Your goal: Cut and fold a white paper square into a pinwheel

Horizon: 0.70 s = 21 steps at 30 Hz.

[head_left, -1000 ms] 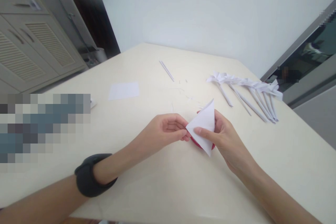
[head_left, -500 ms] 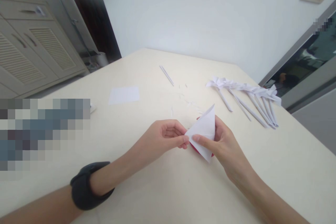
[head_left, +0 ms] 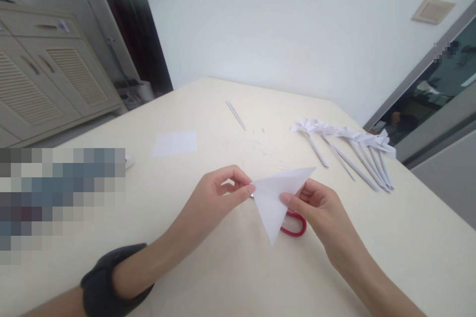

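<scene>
A folded white paper triangle (head_left: 277,193) is held between both hands just above the cream table (head_left: 230,267). My left hand (head_left: 217,195) pinches its left corner with thumb and forefinger. My right hand (head_left: 320,208) grips its right side, thumb on top. Red scissor handles (head_left: 295,225) lie on the table under the paper, partly hidden by it and by my right hand. A black band sits on my left wrist.
A row of several folded white paper flowers with rolled stems (head_left: 349,146) lies at the right. A small white paper square (head_left: 174,142) lies at the left, a thin paper stick (head_left: 235,115) farther back, with tiny paper scraps between. A blurred patch covers the left edge.
The paper triangle has turned from standing upright to lying flatter, with its long point now down toward me. The red scissor handles show more. The view has tilted slightly.
</scene>
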{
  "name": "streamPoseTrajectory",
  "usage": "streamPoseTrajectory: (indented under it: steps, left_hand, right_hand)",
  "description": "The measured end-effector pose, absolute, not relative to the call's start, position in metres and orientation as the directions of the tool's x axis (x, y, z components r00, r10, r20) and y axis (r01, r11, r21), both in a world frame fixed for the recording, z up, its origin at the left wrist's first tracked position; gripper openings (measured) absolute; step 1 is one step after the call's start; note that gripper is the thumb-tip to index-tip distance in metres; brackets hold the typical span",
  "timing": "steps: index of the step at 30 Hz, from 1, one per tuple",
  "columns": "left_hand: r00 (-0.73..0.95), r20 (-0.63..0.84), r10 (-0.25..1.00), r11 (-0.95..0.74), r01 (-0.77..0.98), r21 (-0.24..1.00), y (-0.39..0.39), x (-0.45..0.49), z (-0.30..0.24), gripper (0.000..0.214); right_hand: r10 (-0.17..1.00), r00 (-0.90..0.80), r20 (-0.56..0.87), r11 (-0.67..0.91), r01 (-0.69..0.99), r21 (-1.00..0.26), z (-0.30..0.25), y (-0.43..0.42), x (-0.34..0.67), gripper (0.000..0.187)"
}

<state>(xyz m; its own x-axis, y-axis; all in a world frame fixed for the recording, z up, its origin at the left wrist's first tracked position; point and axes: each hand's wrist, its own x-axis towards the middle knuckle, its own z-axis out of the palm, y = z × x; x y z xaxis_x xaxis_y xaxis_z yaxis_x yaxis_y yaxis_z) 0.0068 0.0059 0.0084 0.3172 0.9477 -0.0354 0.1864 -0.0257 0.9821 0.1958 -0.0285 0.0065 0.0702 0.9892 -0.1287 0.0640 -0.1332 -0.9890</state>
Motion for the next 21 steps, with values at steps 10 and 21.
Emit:
streamPoseTrajectory:
  steps: [10,21]
  left_hand:
    - [0.317,-0.109,0.942,0.07,0.132,0.989,0.01,0.002,0.01,0.022]
    - [0.264,-0.123,0.957,0.117,0.037,0.992,0.012,0.004,0.013,0.018]
  right_hand:
    - [0.97,-0.115,-0.213,-0.21,0.036,-0.977,-0.002,-0.027,0.193,0.02]
    - [0.964,-0.177,-0.2,-0.182,0.112,-0.977,-0.006,-0.032,0.183,0.015]
